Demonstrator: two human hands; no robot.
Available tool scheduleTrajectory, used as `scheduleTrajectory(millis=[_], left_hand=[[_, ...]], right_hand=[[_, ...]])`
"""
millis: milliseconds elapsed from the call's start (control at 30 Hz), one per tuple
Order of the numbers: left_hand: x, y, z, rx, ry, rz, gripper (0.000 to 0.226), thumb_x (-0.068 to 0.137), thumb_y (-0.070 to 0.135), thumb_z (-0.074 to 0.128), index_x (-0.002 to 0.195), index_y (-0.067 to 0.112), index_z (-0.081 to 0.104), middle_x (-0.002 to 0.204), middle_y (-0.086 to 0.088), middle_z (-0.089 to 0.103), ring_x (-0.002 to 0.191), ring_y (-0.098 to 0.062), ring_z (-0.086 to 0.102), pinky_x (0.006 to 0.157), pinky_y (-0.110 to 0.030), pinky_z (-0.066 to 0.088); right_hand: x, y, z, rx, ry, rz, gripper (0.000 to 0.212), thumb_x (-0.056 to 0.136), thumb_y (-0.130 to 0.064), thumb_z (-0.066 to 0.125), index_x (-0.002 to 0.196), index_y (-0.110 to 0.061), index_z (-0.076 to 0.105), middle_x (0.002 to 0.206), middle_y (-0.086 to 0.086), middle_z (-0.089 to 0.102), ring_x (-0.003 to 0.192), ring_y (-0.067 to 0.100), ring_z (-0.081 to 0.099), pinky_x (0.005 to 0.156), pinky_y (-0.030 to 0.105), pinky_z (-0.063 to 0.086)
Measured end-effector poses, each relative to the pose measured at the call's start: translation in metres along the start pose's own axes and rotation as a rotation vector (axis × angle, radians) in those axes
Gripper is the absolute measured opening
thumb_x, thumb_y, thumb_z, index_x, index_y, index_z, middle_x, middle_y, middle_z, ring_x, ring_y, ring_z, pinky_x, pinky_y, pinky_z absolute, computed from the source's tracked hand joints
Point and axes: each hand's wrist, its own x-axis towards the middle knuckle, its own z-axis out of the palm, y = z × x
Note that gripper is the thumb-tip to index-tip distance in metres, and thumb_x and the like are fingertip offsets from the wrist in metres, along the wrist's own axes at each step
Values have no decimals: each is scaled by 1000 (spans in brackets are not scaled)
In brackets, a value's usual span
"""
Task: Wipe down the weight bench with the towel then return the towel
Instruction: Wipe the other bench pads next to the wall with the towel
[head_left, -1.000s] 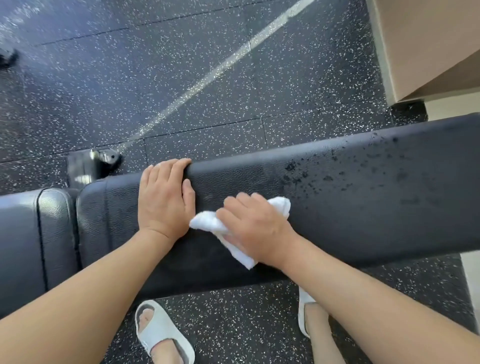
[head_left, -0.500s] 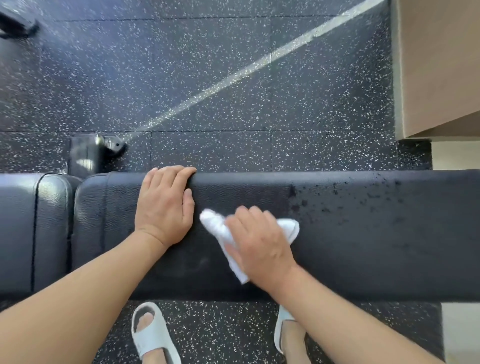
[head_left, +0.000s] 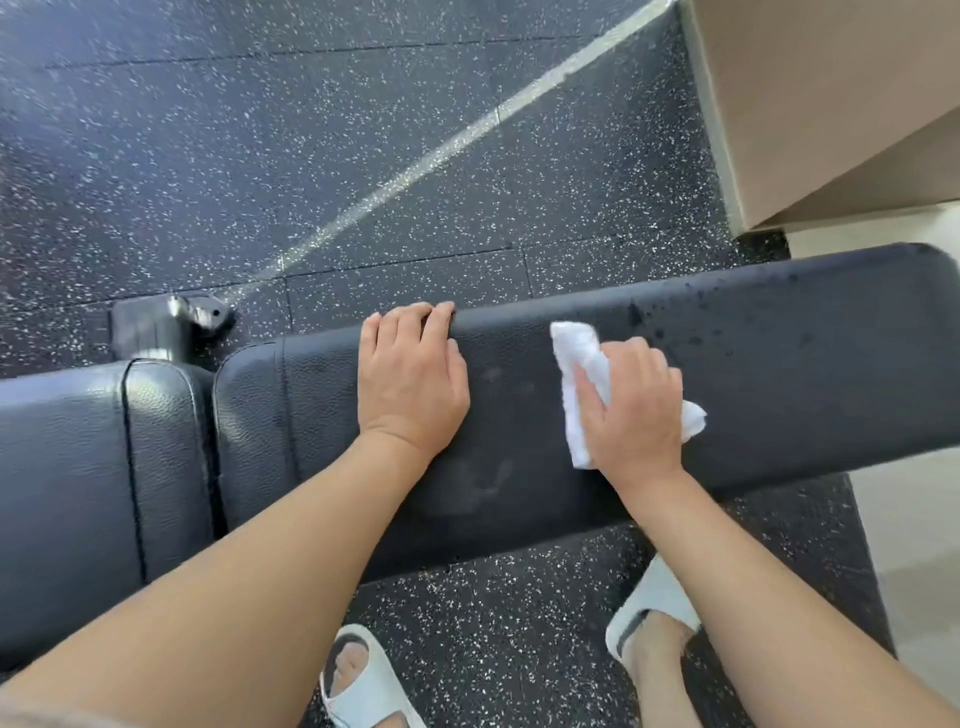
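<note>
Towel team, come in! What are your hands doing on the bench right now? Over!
Left hand flat on bench pad, fingers over far edge. Right hand pressing towel on pad. Dark droplets ahead on the right. Nothing blocking.

White towel (head_left: 574, 364) crumpled on black padded weight bench (head_left: 779, 364); dark droplets speckle bench's right part.

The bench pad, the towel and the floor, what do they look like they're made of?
Bench pad: black vinyl or faux leather, going by its pebbled grain, stitched seams and soft sheen; it could be real leather. Towel: white terry cotton or similar cloth, with a fuzzy nap and soft folds under the right hand. Floor: probably rubber gym tiles, matte black with white flecks and visible tile seams.
</note>
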Motion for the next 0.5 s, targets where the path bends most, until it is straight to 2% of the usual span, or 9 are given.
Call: scheduleTrajectory(millis=[33,100,233,333,500], left_hand=[[-1,-1,-2,-16,-7,8,48,100,30,41,143,16,59,134,-8,62,129,-31,53,120,-49,30],[-1,-7,-6,-68,-37,55,49,100,30,41,145,16,57,137,-8,61,130,-31,51,120,-50,30],[-10,-44,-23,-138,-129,185,57,96,29,38,148,14,54,147,-13,55,137,-35,48,120,-50,33],[-36,-88,-39,-119,-115,120,57,97,32,42,150,15,54,155,-13,49,142,-35,43,123,-46,30],[-64,-99,-55,-47,-100,38,61,95,31,35,151,11,52,160,-15,42,147,-39,37,123,-51,29]], right_hand=[[1,-8,3,-5,25,133,21,95,-28,51,84,-10,52,82,7,48,70,30,44,64,40,30],[-7,-38,9,-11,49,244,19,95,-29,51,89,-11,53,86,7,50,73,31,45,65,40,32],[-41,-131,23,25,-20,21,18,92,-30,54,90,-12,57,86,7,54,72,31,49,62,43,39],[-61,-187,35,84,-81,-71,23,90,-35,52,93,-13,59,88,5,56,74,28,50,63,42,39],[-66,-192,45,101,-9,-239,19,90,-33,66,94,-16,58,87,2,55,75,25,49,64,39,32]])
